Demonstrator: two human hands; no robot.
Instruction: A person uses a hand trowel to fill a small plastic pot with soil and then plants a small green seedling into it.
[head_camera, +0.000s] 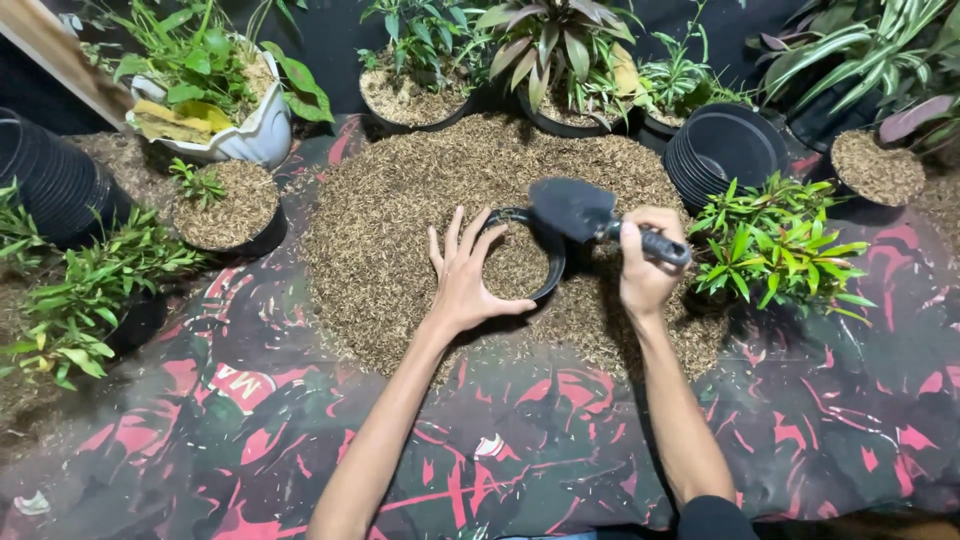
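While a wide heap of dry brown husk mulch (420, 200) is lying spread over the red, black and dark green patterned sheet (500, 440) that is covering the ground, the person is working at its middle; the left hand (462, 270) is resting with fingers spread, released and flat, against the near-left rim of a small black pot (545, 262) that is sitting sunk in the heap and is already holding husk almost to its brim; the right hand (645, 262) is clenching the black handle of a small black trowel (580, 212), whose blade is hovering tilted just above the pot's far rim. Around the heap the surface is crowding with plants; a black pot filled with husk and a small seedling (225, 205) is standing to the left, just in front of a white ceramic pot (245, 125) of leafy greens; a stack of empty black pots (55, 180) is lying on its side at the far left, and another stack of black pots (725, 150) is leaning at the right of the heap; a bushy green plant (775, 245) is growing just beside the right hand; more potted plants (545, 60) are lining the dark backdrop at the rear, and the lighting is falling from above, leaving the edges dim.
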